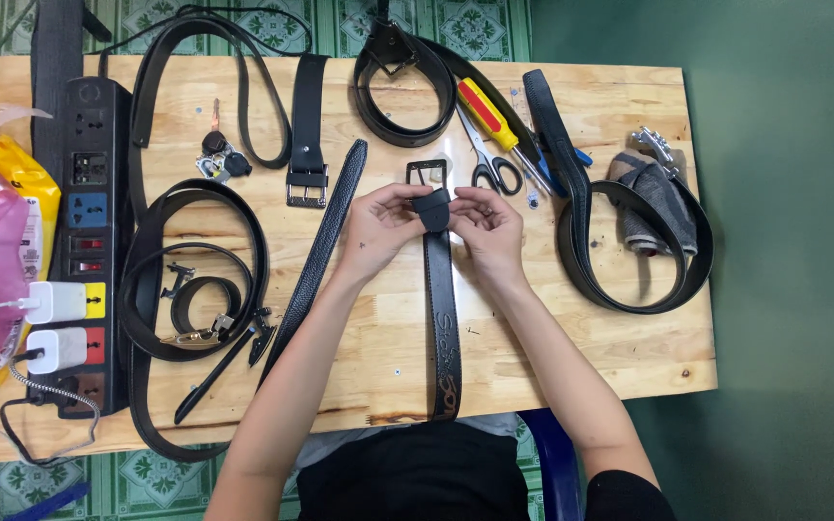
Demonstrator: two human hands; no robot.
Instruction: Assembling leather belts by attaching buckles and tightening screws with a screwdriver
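Over the table (591,357), both hands pinch belt (441,289)

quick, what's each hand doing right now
Left hand: fingers pinched shut on the folded end of the black belt, by its buckle.
Right hand: pinched on the same belt end.

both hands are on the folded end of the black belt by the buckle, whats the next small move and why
Probably press the folded belt end flat and snug against the rectangular buckle. The left hand and right hand both pinch the fold, which sits just below the buckle frame, and the rest of the belt lies straight on the wooden table toward the person.
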